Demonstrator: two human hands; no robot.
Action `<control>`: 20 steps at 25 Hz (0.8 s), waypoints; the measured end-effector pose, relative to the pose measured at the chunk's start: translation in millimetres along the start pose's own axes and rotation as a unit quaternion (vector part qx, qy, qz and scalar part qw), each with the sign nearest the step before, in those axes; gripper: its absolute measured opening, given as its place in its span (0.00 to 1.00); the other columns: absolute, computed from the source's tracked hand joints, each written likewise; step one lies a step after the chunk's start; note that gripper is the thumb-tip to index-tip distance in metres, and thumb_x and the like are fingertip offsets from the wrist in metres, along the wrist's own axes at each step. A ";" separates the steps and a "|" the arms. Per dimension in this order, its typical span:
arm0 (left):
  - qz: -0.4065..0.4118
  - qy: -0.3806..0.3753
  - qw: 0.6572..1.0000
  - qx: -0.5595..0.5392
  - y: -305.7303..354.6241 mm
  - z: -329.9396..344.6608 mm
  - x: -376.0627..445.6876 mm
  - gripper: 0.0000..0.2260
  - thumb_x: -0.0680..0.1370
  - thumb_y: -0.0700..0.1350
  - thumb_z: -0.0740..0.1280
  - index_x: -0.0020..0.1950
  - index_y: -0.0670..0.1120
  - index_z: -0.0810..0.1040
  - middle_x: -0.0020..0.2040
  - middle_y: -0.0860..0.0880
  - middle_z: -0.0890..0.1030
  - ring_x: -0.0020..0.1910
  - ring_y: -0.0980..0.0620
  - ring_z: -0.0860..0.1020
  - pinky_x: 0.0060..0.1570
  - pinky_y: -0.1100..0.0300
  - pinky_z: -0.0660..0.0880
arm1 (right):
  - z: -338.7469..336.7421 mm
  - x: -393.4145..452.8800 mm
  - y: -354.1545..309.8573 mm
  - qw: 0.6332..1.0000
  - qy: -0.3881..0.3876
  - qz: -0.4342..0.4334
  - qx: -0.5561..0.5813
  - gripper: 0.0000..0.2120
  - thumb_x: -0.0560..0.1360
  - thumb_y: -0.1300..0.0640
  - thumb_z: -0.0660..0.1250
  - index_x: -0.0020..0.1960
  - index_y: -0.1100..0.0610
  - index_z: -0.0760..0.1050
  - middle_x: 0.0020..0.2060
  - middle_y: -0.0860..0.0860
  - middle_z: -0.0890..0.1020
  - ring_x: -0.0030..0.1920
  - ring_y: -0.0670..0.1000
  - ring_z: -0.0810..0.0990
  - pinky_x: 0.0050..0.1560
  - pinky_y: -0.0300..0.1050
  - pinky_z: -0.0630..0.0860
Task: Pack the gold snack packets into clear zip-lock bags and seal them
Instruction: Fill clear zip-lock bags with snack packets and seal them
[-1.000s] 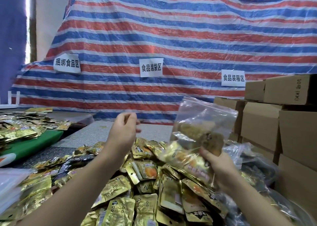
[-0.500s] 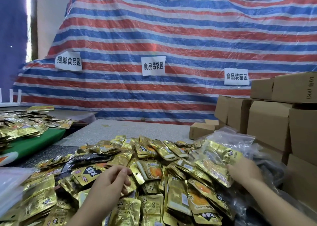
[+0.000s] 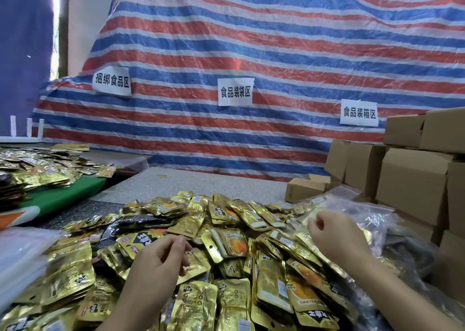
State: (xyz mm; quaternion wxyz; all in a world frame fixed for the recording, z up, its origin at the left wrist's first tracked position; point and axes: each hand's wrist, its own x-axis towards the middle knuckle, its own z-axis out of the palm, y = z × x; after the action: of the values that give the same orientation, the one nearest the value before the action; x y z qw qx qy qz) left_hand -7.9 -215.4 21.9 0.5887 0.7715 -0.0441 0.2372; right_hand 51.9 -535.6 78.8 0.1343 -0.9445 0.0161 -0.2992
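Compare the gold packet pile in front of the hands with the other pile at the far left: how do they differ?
The near pile lies on the speckled grey table; the far-left pile lies partly on a green surface. The near pile is mixed with a few dark packets; the far-left pile looks almost all gold. Both hands, left and right, are over the near pile; none is at the far-left one. Both are loose heaps.

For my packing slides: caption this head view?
Both hands, left hand and right hand, reach into a heap of gold snack packets beside cardboard boxes.

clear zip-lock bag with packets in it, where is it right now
In the head view the clear zip-lock bag lies at right on the gold packet pile, under the right hand, before the cardboard boxes.
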 end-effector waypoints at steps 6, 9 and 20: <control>-0.012 -0.001 1.000 -0.023 2.7 4.1 -2.4 0.22 0.83 0.52 0.54 0.39 0.44 0.81 0.33 0.43 0.81 0.30 0.50 0.77 0.33 0.54 0.73 | 11.6 -50.2 -37.9 0.972 0.077 -0.072 0.210 0.22 0.79 0.53 0.64 0.27 0.54 0.66 0.20 0.47 0.67 0.22 0.45 0.64 0.24 0.42 0.61; -0.088 -0.048 0.993 -0.062 6.7 4.2 -5.0 0.18 0.85 0.48 0.54 0.46 0.43 0.80 0.34 0.46 0.83 0.32 0.51 0.79 0.34 0.57 0.75 | 29.0 -78.1 -33.8 0.978 0.093 -0.052 0.180 0.21 0.77 0.60 0.68 0.27 0.56 0.65 0.20 0.48 0.67 0.22 0.48 0.63 0.25 0.48 0.63; -0.132 0.130 0.795 0.578 -49.6 -146.3 134.3 0.22 0.81 0.54 0.59 0.66 0.37 0.69 0.63 0.37 0.74 0.60 0.38 0.74 0.59 0.45 0.74 | 41.0 -85.7 -18.3 0.977 0.092 -0.066 0.181 0.22 0.75 0.61 0.69 0.26 0.52 0.64 0.17 0.47 0.64 0.20 0.49 0.63 0.25 0.40 0.59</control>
State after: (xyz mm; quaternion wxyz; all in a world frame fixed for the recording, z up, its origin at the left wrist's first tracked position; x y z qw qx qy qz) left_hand 82.0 -36.0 62.5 0.0591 0.9284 0.2803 0.2365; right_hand 4.1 -498.5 3.4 0.2809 -0.8721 -0.0885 -0.3907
